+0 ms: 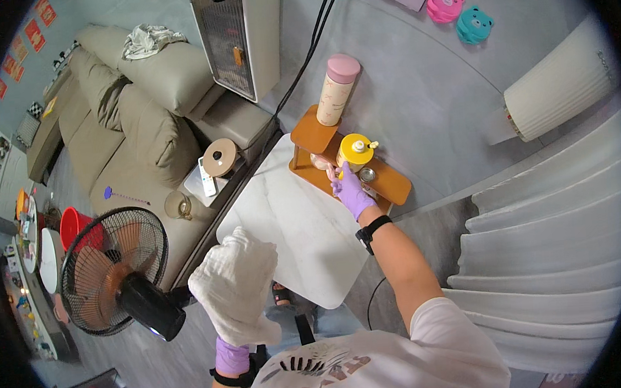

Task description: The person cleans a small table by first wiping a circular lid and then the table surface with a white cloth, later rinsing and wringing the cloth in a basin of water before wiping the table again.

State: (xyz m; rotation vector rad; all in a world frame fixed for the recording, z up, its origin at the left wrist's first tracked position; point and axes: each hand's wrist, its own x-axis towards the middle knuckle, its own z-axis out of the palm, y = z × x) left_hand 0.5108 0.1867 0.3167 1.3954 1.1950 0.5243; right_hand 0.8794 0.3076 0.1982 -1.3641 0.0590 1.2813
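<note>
My right hand (351, 191), in a purple glove, reaches to a small wooden shelf (395, 183) at the far end of a white marble-look table (301, 221). Its fingertips are at a pink item and the lower side of a yellow-lidded container (356, 149); whether they grip either is unclear. A small round metal-rimmed item (367, 174) lies beside the fingers. On the shelf's raised step stands a cream tumbler with a pink lid (335, 94). A white cloth (238, 284) drapes over my left hand (232, 356), whose purple glove shows only at the wrist; its fingers are hidden.
Left of the table is a sofa (126, 152) with a glass mug (178, 205), a remote control (207, 176) and a round lid (220, 157). A black fan (115, 270) stands at lower left. A white heater (248, 43) and black cables are behind, a curtain (544, 265) at right.
</note>
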